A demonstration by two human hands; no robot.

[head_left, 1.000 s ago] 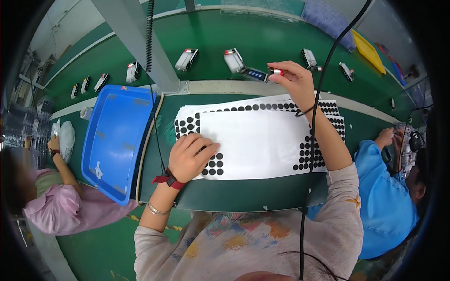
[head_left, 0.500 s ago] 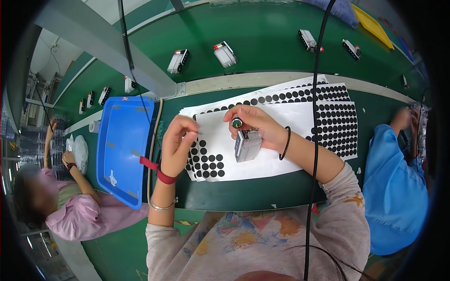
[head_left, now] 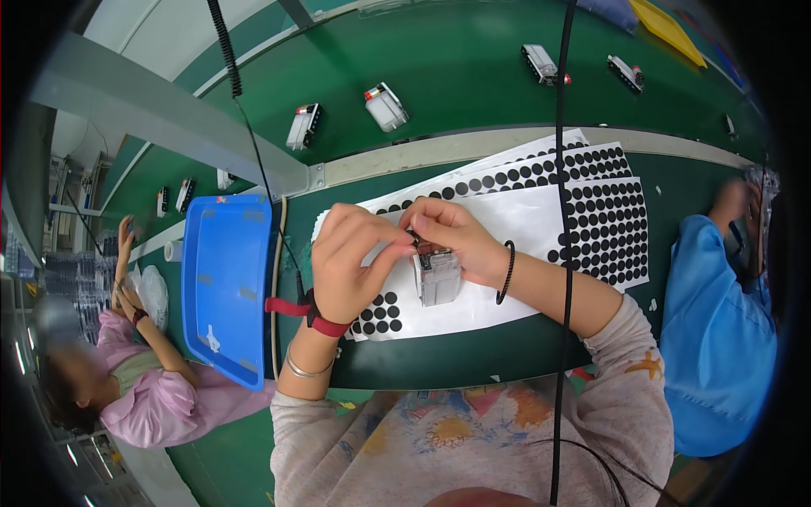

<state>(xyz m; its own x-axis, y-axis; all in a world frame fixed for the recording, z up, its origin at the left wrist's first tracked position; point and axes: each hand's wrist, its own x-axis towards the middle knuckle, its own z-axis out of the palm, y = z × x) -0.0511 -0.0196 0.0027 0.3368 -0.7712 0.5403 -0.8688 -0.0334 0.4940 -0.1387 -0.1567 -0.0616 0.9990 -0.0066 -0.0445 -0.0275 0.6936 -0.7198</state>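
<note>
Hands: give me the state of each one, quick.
Left hand: fingers pinched together at the top of the small grey device; anything between them is too small to tell.
Right hand: closed, holding the small grey device.

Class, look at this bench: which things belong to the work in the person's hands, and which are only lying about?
In use:
left hand
right hand
small grey device, held over the sheet
white sheet of black dots

Lying about:
blue tray
grey devices on the green belt
hanging black cable
</note>
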